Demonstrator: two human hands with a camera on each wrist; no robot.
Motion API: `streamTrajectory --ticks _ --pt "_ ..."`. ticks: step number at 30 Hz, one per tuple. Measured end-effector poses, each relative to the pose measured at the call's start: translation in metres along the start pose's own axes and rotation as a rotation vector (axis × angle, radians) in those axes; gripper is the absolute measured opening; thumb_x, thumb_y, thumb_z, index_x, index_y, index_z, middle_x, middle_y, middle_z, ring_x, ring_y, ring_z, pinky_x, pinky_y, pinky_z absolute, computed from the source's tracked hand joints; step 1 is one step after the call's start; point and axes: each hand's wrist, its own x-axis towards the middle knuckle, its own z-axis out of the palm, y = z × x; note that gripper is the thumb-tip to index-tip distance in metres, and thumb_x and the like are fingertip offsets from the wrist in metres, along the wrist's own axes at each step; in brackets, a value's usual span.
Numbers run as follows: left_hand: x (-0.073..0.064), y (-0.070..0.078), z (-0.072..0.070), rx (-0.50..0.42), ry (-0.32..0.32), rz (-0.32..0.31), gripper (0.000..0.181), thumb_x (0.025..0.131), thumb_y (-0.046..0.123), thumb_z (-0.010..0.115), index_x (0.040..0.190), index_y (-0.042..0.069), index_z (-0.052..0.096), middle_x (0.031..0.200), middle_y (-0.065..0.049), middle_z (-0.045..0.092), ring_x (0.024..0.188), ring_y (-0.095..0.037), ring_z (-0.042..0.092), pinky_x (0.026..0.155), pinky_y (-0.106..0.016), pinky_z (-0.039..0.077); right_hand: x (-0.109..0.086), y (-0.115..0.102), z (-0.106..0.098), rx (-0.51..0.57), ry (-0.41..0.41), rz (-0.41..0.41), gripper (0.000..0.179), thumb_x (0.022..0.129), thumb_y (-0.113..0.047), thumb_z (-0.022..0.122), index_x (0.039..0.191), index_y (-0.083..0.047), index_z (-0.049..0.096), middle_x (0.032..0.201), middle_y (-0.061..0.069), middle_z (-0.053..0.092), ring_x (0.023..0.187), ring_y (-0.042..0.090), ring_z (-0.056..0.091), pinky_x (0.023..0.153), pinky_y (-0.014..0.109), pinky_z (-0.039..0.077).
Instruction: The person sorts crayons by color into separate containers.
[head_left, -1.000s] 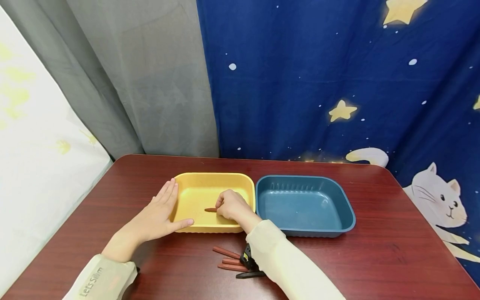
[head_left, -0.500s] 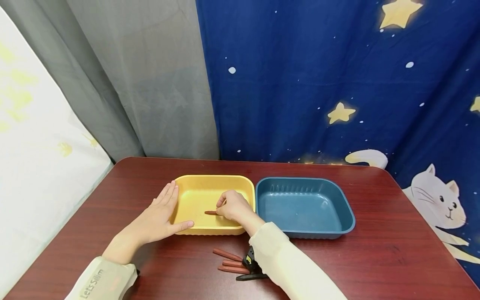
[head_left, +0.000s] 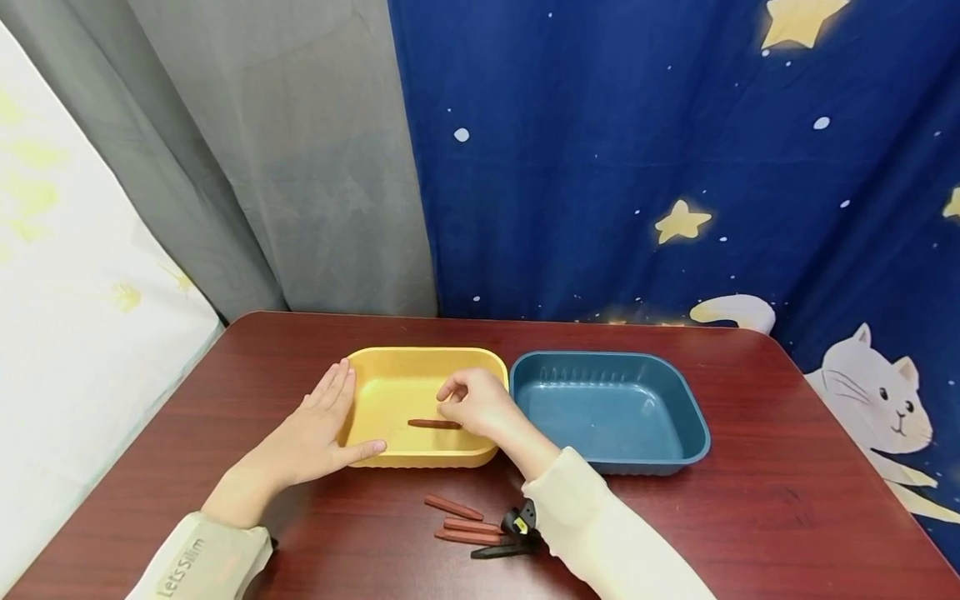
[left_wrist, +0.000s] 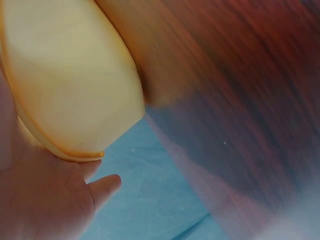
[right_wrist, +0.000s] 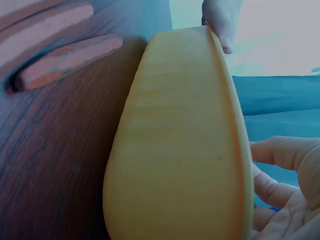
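A dark reddish-brown crayon (head_left: pixel 431 424) lies on the floor of the yellow bin (head_left: pixel 420 460). Just above its right end is my right hand (head_left: pixel 480 407), fingers loosely bent and holding nothing. In the right wrist view the thumb (right_wrist: pixel 280 151) stands apart from the fingers, beyond the bin's rim. My left hand (head_left: pixel 318 425) rests against the bin's left side, its fingers straight along the wall and its thumb over the front rim. The left wrist view shows the palm (left_wrist: pixel 45 192) against the bin's outer side.
A blue bin (head_left: pixel 630 468) stands right beside the yellow one. In front of them, several reddish-brown crayons (head_left: pixel 453 507) and a black crayon (head_left: pixel 491 552) lie on the table (head_left: pixel 360 542), partly behind the right wrist camera (head_left: pixel 520 519). Curtains (head_left: pixel 555 208) hang behind the table.
My right hand has let go of the crayon and drawn slightly up and to the right, so more of the crayon shows. The left hand has stayed in place.
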Motion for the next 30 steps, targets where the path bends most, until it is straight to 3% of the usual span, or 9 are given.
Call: streamTrajectory --ticks 7,15,23,30 --pt "0.000 0.002 -0.003 -0.015 -0.007 -0.001 0.114 0.087 0.066 0.062 0.154 -0.011 0.011 0.165 -0.026 0.004 0.154 -0.042 0.004 0.122 -0.058 0.016 -0.019 -0.004 -0.013 0.015 0.012 -0.086 0.006 0.086 -0.009 0.071 0.090 -0.007 0.072 0.078 0.004 0.064 0.063 0.012 0.053 0.055 0.021 0.044" --pt "0.001 -0.001 -0.002 0.000 -0.002 0.005 0.114 0.087 0.065 0.062 0.154 -0.012 0.011 0.165 -0.027 0.005 0.154 -0.043 0.005 0.124 -0.053 0.015 -0.040 -0.002 -0.021 0.014 0.021 -0.174 0.007 0.088 -0.009 0.068 0.092 -0.006 0.073 0.081 0.001 0.066 0.069 0.011 0.056 0.065 0.020 0.048" --pt "0.002 0.000 0.000 -0.006 -0.014 0.002 0.114 0.087 0.066 0.061 0.154 -0.012 0.010 0.165 -0.026 0.004 0.154 -0.042 0.004 0.123 -0.054 0.015 -0.065 0.002 -0.019 0.021 0.005 -0.228 0.004 0.088 -0.008 0.070 0.092 -0.008 0.072 0.079 -0.002 0.065 0.071 0.007 0.057 0.067 0.020 0.050" --pt "0.002 0.000 0.000 -0.001 -0.016 0.001 0.114 0.087 0.065 0.061 0.154 -0.012 0.011 0.165 -0.026 0.004 0.154 -0.042 0.004 0.123 -0.055 0.015 -0.083 0.005 -0.014 -0.040 0.014 -0.290 0.007 0.088 -0.005 0.071 0.093 -0.010 0.071 0.084 -0.002 0.065 0.075 0.004 0.057 0.068 0.022 0.052"
